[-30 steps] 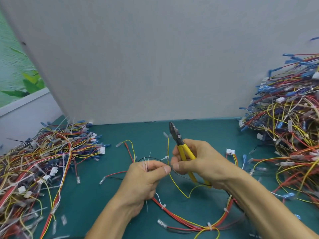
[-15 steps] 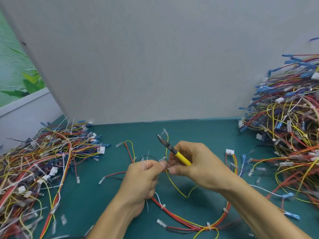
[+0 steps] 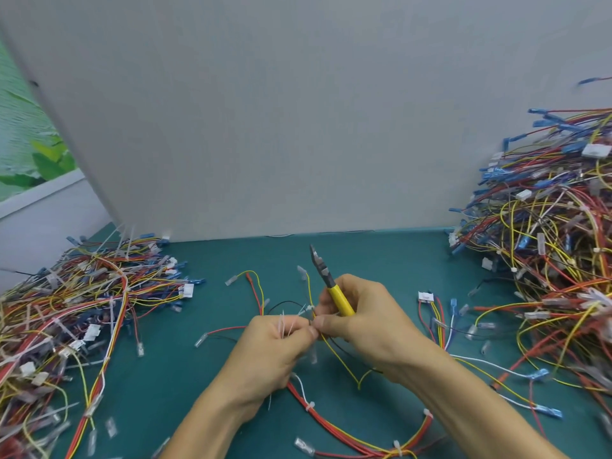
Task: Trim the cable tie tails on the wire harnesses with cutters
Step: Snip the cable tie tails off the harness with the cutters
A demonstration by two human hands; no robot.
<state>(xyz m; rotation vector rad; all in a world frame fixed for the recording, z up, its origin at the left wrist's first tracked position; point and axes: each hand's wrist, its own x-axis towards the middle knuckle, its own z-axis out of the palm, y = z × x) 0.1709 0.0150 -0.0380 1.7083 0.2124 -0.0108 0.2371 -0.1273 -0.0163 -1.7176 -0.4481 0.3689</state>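
1 wide-angle head cam sat close above the green table point(image 3: 381, 260), looked forward-down toward the grey partition point(image 3: 298, 127), left wire pile point(image 3: 82, 303) and right wire pile point(image 3: 546, 243) at frame edges.

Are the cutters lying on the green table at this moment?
No, the right hand holds the cutters by their yellow handles, with the blades pointing up above the table.

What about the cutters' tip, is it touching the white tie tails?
Apart. The head view shows the cutters in the right hand pointing up, bare table around their tip; the tie tails sit lower, pinched by the left hand.
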